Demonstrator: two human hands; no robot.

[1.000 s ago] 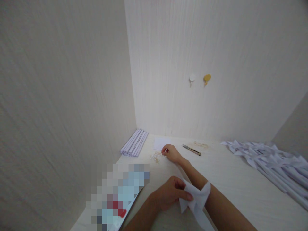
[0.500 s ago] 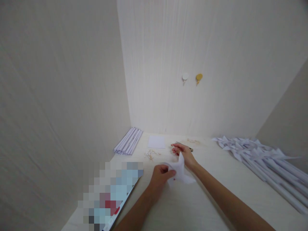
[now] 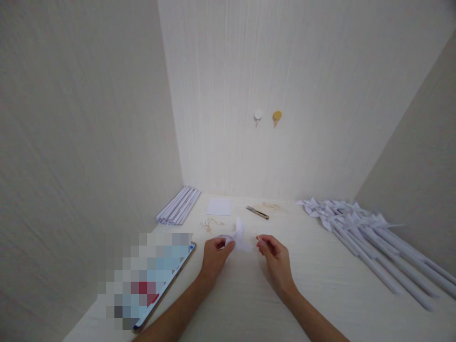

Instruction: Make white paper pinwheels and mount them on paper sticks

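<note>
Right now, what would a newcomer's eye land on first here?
Two hands meet mid-table: the left hand pinches a folded white paper piece, the right hand a tiny pin-like bit. A heap of white paper pinwheels lies along the right; rolled paper sticks lie in the far-left corner.

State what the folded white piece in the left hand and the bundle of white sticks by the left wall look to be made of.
Folded piece: thin matte white paper, going by its creases and limp points. Bundle of sticks: apparently tightly rolled white paper, matte, with lengthwise seams; plastic tubes cannot be excluded.
</note>
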